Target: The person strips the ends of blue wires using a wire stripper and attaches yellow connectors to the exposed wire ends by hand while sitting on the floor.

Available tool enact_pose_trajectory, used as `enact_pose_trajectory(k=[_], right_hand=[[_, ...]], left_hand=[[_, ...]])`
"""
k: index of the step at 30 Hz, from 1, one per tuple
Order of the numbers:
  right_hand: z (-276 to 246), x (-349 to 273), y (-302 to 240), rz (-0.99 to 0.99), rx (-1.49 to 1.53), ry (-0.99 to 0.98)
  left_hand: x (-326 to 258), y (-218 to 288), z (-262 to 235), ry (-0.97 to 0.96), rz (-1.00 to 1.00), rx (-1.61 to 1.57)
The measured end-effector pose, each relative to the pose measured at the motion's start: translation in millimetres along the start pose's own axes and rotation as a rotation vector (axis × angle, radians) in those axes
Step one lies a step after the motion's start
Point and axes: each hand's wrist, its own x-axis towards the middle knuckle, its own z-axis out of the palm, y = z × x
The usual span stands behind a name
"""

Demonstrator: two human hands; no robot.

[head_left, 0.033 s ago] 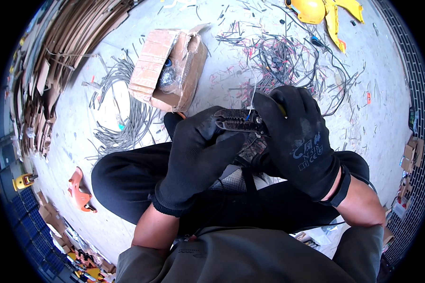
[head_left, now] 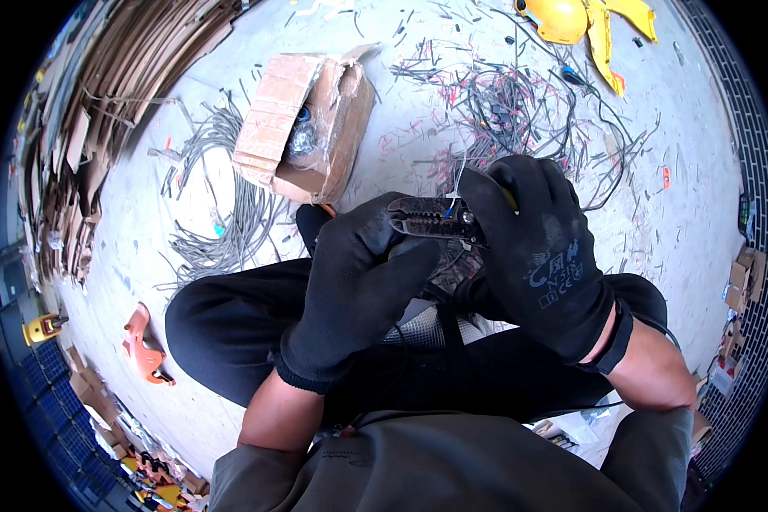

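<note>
Both hands in black gloves, held over lap, above black trousers point(head_left: 230, 328). Right hand point(head_left: 533, 252) wrapped tight round handles of wire stripper point(head_left: 431, 220), fingers curled shut on it. Stripper head dark, lying across between both hands, pointing to person's left. Thin wire point(head_left: 457, 183) w/ pale and blue bit sticking up at stripper head. Left hand point(head_left: 358, 286) curled in, fingertips touching stripper head; what it pinches: cannot tell. Open cardboard box point(head_left: 303, 128) on concrete floor point(head_left: 683, 205) ahead-left, plastic bag inside. Heap of cut wires point(head_left: 503, 107) ahead. Grey cable bundle point(head_left: 222, 213) left of box.
</note>
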Motion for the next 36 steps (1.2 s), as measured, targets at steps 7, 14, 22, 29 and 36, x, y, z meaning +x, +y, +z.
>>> enact_pose_trajectory(k=[7,14,22,29,36], right_hand=[[-0.6,1.5,0.7,0.02,-0.012,0.024],[-4.8,2.2,-0.8,0.061,0.099,0.022],[-14.2,1.5,3.3,0.169,0.562,-0.146],[-5.7,-4.9,10.2,0.219,0.809,-0.083],[-30.6,16.5,73.2,0.623,0.824,-0.091]], left_hand=[[-2.0,2.3,2.9,0.008,-0.027,-0.004],[0.7,-2.0,-2.5,-0.051,0.23,0.14],[-1.2,0.9,-5.2,-0.053,0.304,0.408],[3.6,-1.7,-3.1,-0.095,0.423,0.451],[-1.6,-6.9,4.3,0.054,0.038,0.141]])
